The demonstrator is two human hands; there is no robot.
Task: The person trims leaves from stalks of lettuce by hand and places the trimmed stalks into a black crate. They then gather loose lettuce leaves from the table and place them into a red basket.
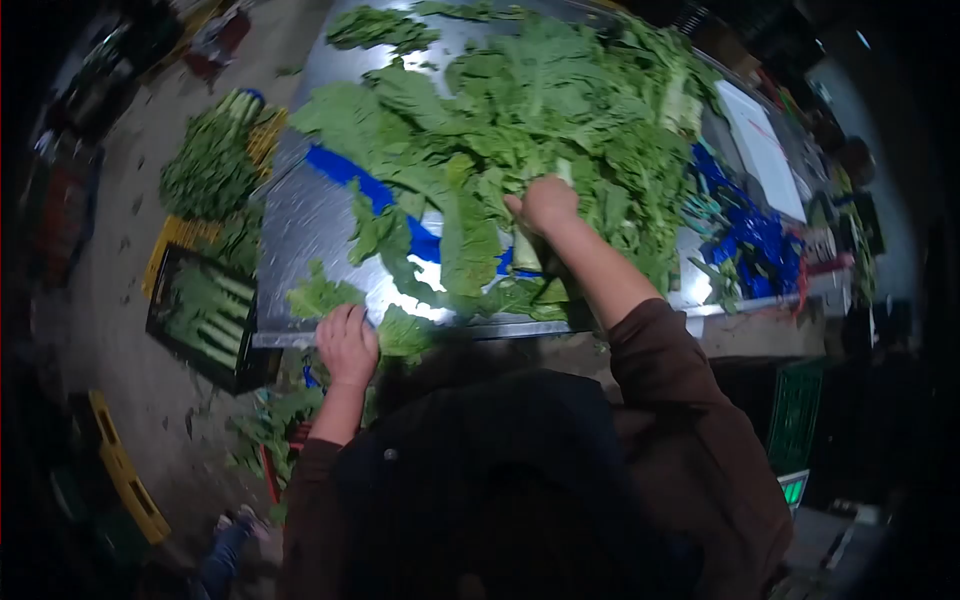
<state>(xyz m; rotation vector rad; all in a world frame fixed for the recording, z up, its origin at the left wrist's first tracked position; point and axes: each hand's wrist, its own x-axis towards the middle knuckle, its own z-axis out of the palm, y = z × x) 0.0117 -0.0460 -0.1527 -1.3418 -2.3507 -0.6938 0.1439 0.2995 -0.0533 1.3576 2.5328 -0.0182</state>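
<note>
My right hand (548, 205) is closed around a pale stem lettuce stalk (525, 252), which shows above and below the fist; its thumb points left. My left hand (347, 345) is at the near left table edge with its fingers curled in against a lettuce leaf (325, 291); the fingertips are partly hidden. Another loose leaf (405, 332) lies just right of that hand. A large pile of leafy stem lettuce (540, 90) spreads over the metal table (300, 225). A blue strip (345, 172) runs beneath some leaves.
Tangled blue plastic (745, 235) and a white tray (760, 150) are at the table's right side. On the floor to the left stand a black crate (195, 318) of stalks and a leafy bundle (210, 165) above yellow crates. A yellow pallet piece (128, 470) lies farther down.
</note>
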